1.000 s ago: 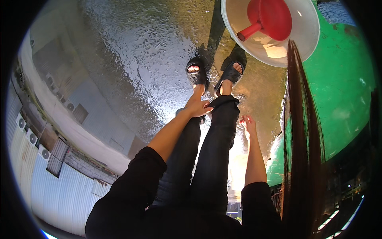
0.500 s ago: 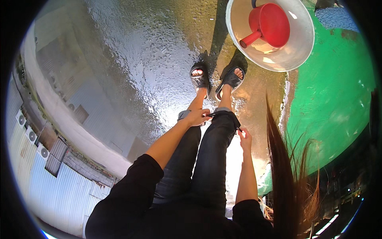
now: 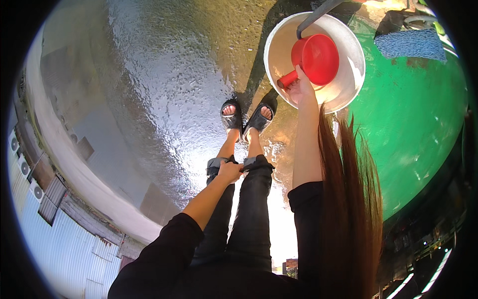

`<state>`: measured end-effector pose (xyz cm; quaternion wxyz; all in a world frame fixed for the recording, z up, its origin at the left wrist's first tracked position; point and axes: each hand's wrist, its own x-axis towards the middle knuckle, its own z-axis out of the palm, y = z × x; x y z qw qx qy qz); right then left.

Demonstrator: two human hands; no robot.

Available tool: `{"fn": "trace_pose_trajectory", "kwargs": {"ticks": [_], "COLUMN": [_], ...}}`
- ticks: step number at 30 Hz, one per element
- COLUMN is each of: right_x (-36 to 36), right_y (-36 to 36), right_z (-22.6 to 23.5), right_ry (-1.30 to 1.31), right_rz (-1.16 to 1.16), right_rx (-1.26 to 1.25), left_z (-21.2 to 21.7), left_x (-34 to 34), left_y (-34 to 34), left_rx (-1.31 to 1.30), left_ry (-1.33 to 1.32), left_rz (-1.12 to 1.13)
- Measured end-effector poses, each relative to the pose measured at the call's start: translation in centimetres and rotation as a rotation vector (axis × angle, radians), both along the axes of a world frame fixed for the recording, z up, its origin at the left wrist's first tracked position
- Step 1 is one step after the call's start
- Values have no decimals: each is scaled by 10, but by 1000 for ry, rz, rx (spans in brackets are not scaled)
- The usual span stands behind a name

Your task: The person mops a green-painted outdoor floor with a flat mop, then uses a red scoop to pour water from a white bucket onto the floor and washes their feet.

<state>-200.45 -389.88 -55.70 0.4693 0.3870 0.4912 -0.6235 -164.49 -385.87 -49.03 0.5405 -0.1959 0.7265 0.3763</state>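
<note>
In the upper part of the head view my right hand reaches over the rim of a large pale metal basin. Its fingers close around the handle of a red plastic dipper, whose round bowl lies inside the basin. Lower down, my left hand is at knee height, closed on the rolled cuff of my dark trousers. Part of the grip is hidden by the back of the hand. Both trouser legs are rolled up below the knees.
A grey pipe slants into the basin. Wet, shiny concrete lies around my black sandals, with green-painted floor to the right. A blue textured mat lies at the far right. Long hair hangs beside my right arm.
My right hand has left the trouser cuff and gone up to the dipper's handle. The left hand stays at the trouser cuffs. The basin now appears further left and lower in view.
</note>
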Motion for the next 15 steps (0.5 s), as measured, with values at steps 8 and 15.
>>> {"fn": "trace_pose_trajectory", "kwargs": {"ticks": [8, 15], "right_x": [-29, -4], "right_y": [100, 47], "right_z": [-9, -64], "right_ry": [671, 1059], "right_rz": [614, 1705], "right_rx": [507, 946], "left_z": [-2, -2], "left_x": [-2, -7], "left_y": [13, 19], "left_rx": [18, 45], "left_ry": [-29, -77], "left_rz": [83, 168]}}
